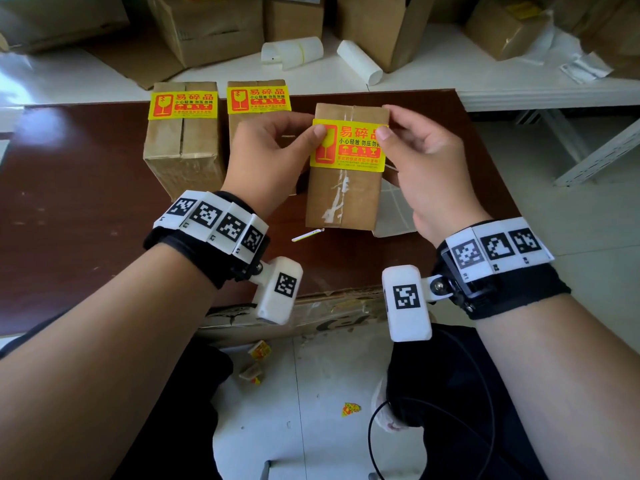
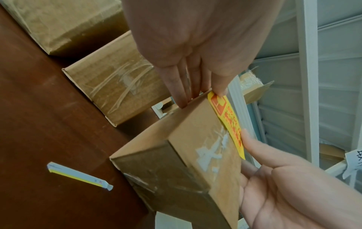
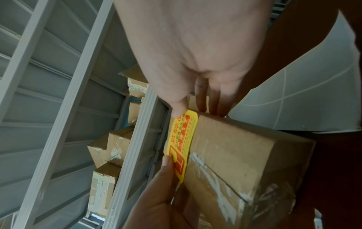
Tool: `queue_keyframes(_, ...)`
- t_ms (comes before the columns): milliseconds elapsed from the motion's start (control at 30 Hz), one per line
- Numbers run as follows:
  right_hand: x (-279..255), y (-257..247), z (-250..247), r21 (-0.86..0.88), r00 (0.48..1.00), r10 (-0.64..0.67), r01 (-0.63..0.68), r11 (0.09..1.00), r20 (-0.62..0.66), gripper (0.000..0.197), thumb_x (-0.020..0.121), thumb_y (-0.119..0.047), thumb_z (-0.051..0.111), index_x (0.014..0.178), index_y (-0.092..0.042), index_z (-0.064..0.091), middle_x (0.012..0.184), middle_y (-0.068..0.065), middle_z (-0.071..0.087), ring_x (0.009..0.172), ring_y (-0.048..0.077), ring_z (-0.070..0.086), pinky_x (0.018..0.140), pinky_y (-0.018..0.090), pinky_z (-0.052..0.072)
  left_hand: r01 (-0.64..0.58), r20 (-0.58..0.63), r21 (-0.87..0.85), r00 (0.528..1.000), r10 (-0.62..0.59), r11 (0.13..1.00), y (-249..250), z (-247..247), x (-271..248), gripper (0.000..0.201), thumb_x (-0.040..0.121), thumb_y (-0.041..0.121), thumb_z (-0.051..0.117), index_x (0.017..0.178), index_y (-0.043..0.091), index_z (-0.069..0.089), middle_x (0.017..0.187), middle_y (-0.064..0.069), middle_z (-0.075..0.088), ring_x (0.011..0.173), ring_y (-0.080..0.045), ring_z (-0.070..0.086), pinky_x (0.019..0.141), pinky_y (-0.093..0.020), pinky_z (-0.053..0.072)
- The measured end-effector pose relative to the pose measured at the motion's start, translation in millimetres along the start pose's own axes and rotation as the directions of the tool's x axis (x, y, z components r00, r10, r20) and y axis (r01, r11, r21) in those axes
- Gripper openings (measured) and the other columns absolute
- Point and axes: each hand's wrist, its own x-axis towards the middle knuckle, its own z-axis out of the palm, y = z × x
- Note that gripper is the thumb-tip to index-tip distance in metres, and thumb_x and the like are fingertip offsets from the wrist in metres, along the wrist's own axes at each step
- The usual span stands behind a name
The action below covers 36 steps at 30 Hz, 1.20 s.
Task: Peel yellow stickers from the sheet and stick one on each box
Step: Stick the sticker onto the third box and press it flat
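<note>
A yellow fragile sticker (image 1: 348,147) lies across the top of a taped brown box (image 1: 341,199) at the middle of the brown table (image 1: 69,202). My left hand (image 1: 306,133) pinches the sticker's left end, thumb on top and fingers down the box's side. At the other end my right hand (image 1: 391,131) holds it the same way. The wrist views show the sticker (image 2: 229,122) (image 3: 184,142) raised slightly at its far edge, between my left hand (image 2: 203,91) and right hand (image 3: 195,108). Two boxes (image 1: 181,147) (image 1: 258,84) behind carry stickers. A white backing sheet (image 1: 394,209) lies under the right hand.
A thin peeled strip (image 1: 308,234) lies on the table near the front edge. White rolls (image 1: 292,51) and larger cartons (image 1: 207,26) stand on the white surface behind. A white metal rack (image 1: 595,157) is at the right. Sticker scraps (image 1: 259,349) lie on the floor.
</note>
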Motion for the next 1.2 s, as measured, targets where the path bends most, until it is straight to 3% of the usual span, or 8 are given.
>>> queue_keyframes(267, 7.2, 8.2, -6.3, -0.092, 0.992, 0.034, -0.023, 0.995, 0.121, 0.06, 0.109, 0.003, 0.06, 0.163, -0.021, 0.051, 0.146, -0.006, 0.072, 0.139, 0.01, 0.065, 0.118, 0.044, 0.056, -0.039, 0.187, -0.018, 0.981, 0.042, 0.999, -1.3, -3.2, 0.2, 0.041, 0.104, -0.003, 0.057, 0.141, 0.01, 0.065, 0.128, 0.005, 0.075, 0.125, -0.004, 0.068, 0.11, -0.032, 0.055)
queue_keyframes(400, 9.9, 8.9, -7.3, -0.069, 0.984, 0.069, -0.059, 0.996, 0.165, 0.071, 0.106, 0.013, 0.053, 0.168, -0.02, 0.045, 0.154, -0.001, 0.067, 0.144, 0.013, 0.062, 0.122, 0.048, 0.052, -0.003, 0.247, -0.099, 0.969, 0.028, 0.995, 7.0, -1.9, -4.6, 0.057, 0.096, -0.02, 0.046, 0.14, 0.011, 0.064, 0.129, -0.004, 0.075, 0.122, -0.007, 0.07, 0.1, -0.024, 0.057)
queue_keyframes(467, 8.2, 6.0, -7.2, -0.011, 0.985, 0.082, -0.081, 0.997, 0.154, 0.071, 0.104, 0.015, 0.052, 0.167, -0.019, 0.046, 0.15, -0.001, 0.07, 0.14, 0.014, 0.065, 0.123, 0.048, 0.051, 0.035, 0.22, -0.162, 0.976, 0.001, 0.986, 10.3, -0.3, -7.0, 0.05, 0.098, -0.013, 0.046, 0.125, 0.019, 0.074, 0.114, 0.001, 0.08, 0.106, -0.011, 0.073, 0.091, -0.025, 0.058)
queue_keyframes(600, 0.8, 2.4, -0.2, 0.067, 0.996, 0.028, -0.034, 0.997, 0.082, 0.055, 0.107, 0.0, 0.065, 0.16, -0.011, 0.054, 0.136, 0.002, 0.078, 0.127, 0.013, 0.074, 0.111, 0.038, 0.06, -0.025, 0.054, -0.073, 0.998, 0.029, 0.997, 9.1, -0.9, -8.0, 0.01, 0.102, 0.021, 0.071, 0.107, 0.029, 0.075, 0.101, 0.011, 0.081, 0.102, -0.009, 0.077, 0.098, -0.04, 0.063)
queue_keyframes(733, -0.7, 8.2, 3.4, -0.032, 0.999, -0.044, 0.044, 0.998, 0.012, 0.06, 0.102, -0.006, 0.077, 0.158, -0.013, 0.055, 0.137, 0.003, 0.077, 0.126, 0.011, 0.074, 0.106, 0.037, 0.063, -0.155, 0.145, 0.051, 0.979, 0.146, 0.987, 4.1, -2.9, -6.6, 0.028, 0.099, 0.018, 0.074, 0.127, 0.02, 0.071, 0.119, 0.008, 0.077, 0.115, -0.005, 0.074, 0.104, -0.036, 0.059)
queue_keyframes(900, 2.9, 8.9, -2.7, -0.069, 0.998, -0.031, 0.035, 0.997, 0.055, 0.055, 0.109, 0.004, 0.059, 0.162, -0.014, 0.054, 0.145, 0.002, 0.073, 0.136, 0.011, 0.068, 0.113, 0.036, 0.059, -0.193, 0.275, 0.062, 0.947, 0.169, 0.979, 3.0, -11.9, -4.3, 0.047, 0.102, 0.007, 0.061, 0.149, 0.006, 0.06, 0.142, -0.003, 0.069, 0.137, -0.013, 0.062, 0.118, -0.043, 0.05)
queue_keyframes(1067, 1.7, 5.4, 0.6, 0.007, 1.0, -0.003, 0.003, 1.0, -0.001, 0.041, 0.113, -0.008, 0.056, 0.153, -0.017, 0.063, 0.131, -0.004, 0.08, 0.122, 0.008, 0.075, 0.111, 0.038, 0.06, -0.142, 0.252, 0.019, 0.959, 0.132, 0.99, 4.3, -11.5, -5.8, 0.042, 0.102, 0.002, 0.057, 0.141, 0.01, 0.067, 0.132, 0.001, 0.075, 0.127, -0.012, 0.069, 0.109, -0.037, 0.055)
queue_keyframes(1200, -2.0, 5.4, 10.7, -0.042, 0.994, -0.08, 0.078, 0.996, -0.071, 0.042, 0.096, -0.034, 0.086, 0.131, -0.022, 0.067, 0.125, 0.004, 0.078, 0.112, 0.012, 0.079, 0.097, 0.039, 0.067, -0.103, 0.133, 0.028, 0.986, 0.098, 0.994, 3.1, -7.7, -5.2, 0.029, 0.1, 0.017, 0.074, 0.127, 0.007, 0.075, 0.117, 0.003, 0.08, 0.11, -0.008, 0.076, 0.101, -0.039, 0.061)
